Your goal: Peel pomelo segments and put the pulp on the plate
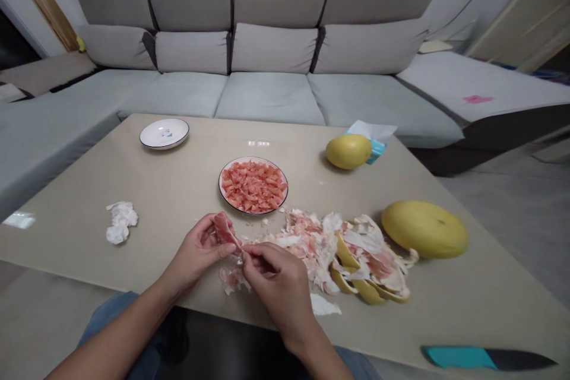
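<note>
My left hand point(198, 249) is closed around a pink pomelo segment point(224, 229), held just above the table near its front edge. The fingers of my right hand point(278, 279) pinch the segment's lower right end. Beyond my hands stands a dark-rimmed plate point(219, 190) heaped with pieces of pink pomelo flesh point(253, 185). To the right spreads a pile of peeled membrane point(312, 243) and thick yellow rind point(367, 291). A few membrane scraps point(232, 279) lie under my hands.
Two whole pomelos, one large point(424, 229) and one smaller point(348, 151), sit on the right. Behind the smaller is a tissue pack point(377, 148). A turquoise-handled knife point(487, 358) lies front right. Left are crumpled tissue point(121, 221) and a white plate point(164, 133). A sofa point(267, 95) stands behind.
</note>
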### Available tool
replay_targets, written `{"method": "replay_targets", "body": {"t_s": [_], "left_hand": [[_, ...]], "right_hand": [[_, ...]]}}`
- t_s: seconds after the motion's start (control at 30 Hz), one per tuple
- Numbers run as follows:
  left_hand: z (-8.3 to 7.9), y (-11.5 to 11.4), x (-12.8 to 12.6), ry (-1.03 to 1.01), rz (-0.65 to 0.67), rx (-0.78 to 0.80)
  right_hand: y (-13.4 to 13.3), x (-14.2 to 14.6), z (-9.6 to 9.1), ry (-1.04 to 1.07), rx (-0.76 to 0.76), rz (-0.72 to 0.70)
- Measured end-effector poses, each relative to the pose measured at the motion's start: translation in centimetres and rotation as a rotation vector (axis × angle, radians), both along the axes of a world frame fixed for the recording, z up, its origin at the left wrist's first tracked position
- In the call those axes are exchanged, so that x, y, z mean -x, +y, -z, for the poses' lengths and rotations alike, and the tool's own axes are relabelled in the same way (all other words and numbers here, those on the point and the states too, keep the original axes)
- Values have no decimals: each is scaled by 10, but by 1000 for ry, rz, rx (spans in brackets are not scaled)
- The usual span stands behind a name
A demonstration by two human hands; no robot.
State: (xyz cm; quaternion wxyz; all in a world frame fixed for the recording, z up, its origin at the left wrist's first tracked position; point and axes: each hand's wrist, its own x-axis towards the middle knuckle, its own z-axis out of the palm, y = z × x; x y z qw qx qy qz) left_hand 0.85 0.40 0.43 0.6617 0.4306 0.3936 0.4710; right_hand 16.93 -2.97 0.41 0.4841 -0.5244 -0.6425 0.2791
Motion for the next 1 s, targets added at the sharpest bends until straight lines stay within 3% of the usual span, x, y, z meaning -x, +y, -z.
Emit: {"method": "replay_targets", "body": {"t_s": [0.27,0.43,0.67,1.0], "left_hand": [[-2,-4,-7,-48,-9,23],[3,-6,-8,-203,35,81],[0,-6,-3,-321,1,316],[6,-3,-9,-524,1,317]], "right_hand": [[-1,2,-5,209,227,44],[-1,1,-4,349,349,22],[-1,1,-6,421,390,0],[-1,4,-3,424,408,-45]]}}
